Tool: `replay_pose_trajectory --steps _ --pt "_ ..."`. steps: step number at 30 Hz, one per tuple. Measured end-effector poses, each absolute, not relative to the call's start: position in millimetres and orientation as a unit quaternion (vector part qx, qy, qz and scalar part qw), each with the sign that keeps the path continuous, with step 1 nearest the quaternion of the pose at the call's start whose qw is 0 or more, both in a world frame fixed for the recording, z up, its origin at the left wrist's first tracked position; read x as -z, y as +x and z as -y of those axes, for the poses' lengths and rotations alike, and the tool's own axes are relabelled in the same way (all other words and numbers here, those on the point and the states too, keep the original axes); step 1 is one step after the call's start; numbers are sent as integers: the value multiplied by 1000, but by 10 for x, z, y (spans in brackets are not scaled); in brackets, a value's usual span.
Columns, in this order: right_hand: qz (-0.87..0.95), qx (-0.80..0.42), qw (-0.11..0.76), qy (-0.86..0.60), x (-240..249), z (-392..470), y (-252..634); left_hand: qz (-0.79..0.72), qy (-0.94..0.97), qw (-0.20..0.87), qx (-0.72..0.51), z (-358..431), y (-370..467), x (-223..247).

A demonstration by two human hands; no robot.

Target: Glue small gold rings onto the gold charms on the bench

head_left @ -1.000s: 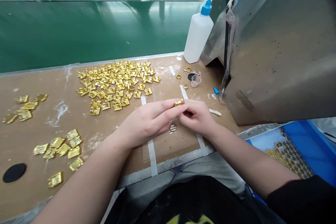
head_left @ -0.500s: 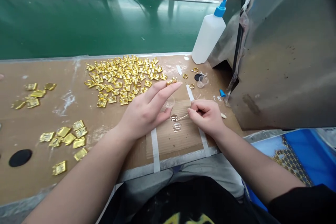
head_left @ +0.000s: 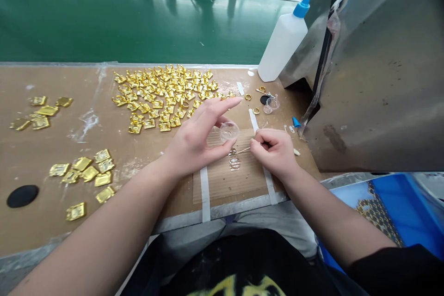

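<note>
My left hand curves round a small clear plastic cup, its thumb at the cup's lower edge and the middle finger behind it. The index finger stretches out above, near small gold pieces partly hidden behind it. My right hand is closed on a thin pale stick. The stick's tip is at a small shiny round piece, partly covered by my left thumb. Just below lies a clear, glossy round patch on the corrugated cardboard sheet.
Behind my left hand spreads a pile of gold ring pieces. Flat gold squares and a black disc lie left. A white bottle stands at back right by a metal panel. Loose gold rings lie near it.
My left hand has turned slightly, and the clear cup has shifted a little right, now showing more fully between thumb and fingers. My right hand stays nearly in place with the stick.
</note>
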State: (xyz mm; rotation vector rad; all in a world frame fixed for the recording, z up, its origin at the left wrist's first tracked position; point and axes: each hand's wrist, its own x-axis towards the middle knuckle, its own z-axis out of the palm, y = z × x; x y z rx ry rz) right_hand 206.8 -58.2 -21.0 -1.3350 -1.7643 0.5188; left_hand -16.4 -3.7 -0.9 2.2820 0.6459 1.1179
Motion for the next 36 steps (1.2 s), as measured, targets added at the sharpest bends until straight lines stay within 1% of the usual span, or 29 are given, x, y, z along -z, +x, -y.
replay_pose_trajectory --steps 6,11,22,30,36 --pt "714 -192 420 -525 197 581 2066 -230 806 323 -439 21 -151 32" --pt "705 -194 427 -532 200 573 2068 -242 790 351 -441 30 -154 37" --pt "706 -182 427 -535 216 563 2075 -250 783 360 -442 46 -153 33" --pt "694 -205 414 -553 221 539 2067 -260 790 355 -428 55 -150 9" --pt "696 -205 424 -542 216 541 2065 -260 794 357 -418 42 -155 9"
